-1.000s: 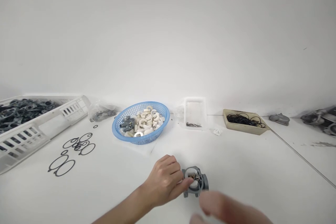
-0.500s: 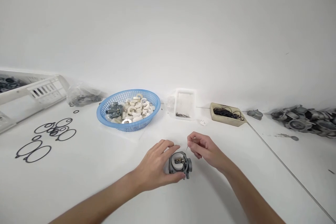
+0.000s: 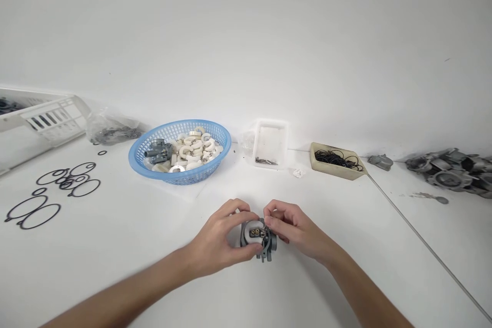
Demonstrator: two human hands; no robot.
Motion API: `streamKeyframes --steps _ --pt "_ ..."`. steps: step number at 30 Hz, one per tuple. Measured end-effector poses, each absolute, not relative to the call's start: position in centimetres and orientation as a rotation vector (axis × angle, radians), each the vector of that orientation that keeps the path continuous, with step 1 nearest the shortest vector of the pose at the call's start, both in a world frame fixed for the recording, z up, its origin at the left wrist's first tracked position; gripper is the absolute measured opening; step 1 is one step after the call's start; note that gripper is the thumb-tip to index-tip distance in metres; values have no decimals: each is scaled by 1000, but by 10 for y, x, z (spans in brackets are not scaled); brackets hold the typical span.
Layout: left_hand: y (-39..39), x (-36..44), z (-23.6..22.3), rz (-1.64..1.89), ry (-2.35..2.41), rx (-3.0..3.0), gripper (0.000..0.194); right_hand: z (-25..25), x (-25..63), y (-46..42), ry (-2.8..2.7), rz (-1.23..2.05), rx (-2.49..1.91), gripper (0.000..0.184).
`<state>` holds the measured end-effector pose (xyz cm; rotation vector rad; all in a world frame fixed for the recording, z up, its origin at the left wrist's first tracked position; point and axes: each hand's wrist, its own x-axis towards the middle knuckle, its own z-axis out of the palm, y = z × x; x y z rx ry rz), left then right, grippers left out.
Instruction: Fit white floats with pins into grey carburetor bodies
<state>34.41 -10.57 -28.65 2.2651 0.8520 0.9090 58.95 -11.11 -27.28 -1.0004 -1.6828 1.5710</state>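
Observation:
A grey metal carburetor body (image 3: pixel 272 243) sits on the white table with its open underside facing up. Inside it lies a white C-shaped float (image 3: pixel 249 238) around two brass jets (image 3: pixel 255 232). My left hand (image 3: pixel 217 241) grips the body from the left, thumb at the near side and fingers at the far side. With thumb and forefinger pinched, my right hand (image 3: pixel 298 228) is at the body's upper right edge, by the float's hinge end. The thin metal pin in that pinch is mostly hidden by the fingertips.
Behind stand a blue basket (image 3: pixel 134 164) of white floats, a white tray (image 3: pixel 286 138) with small pins, and a cream tray (image 3: pixel 338 171) of black rings. Rubber rings (image 3: pixel 40 218) lie left, near a white crate (image 3: pixel 57 136). Metal bowls (image 3: pixel 449 177) are piled right.
My right hand has moved left and slightly down, bringing the pin from beside the carburetor to its edge. My left hand still holds the body. The camera view has shifted a little.

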Motion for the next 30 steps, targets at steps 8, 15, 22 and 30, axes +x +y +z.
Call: streamKeyframes --steps 8,15,22,30 --pt "-110 347 -283 873 874 2196 35 -270 597 -108 -1651 1544 -1082 33" --pt "-112 347 -283 862 899 2174 35 -269 592 -107 -1593 1622 -1079 36" --pt "-112 349 -281 840 919 2165 34 -270 593 -108 -1525 1728 -998 35" --pt "-112 348 -284 835 916 2167 32 -274 594 -105 -1519 1722 -1001 34"
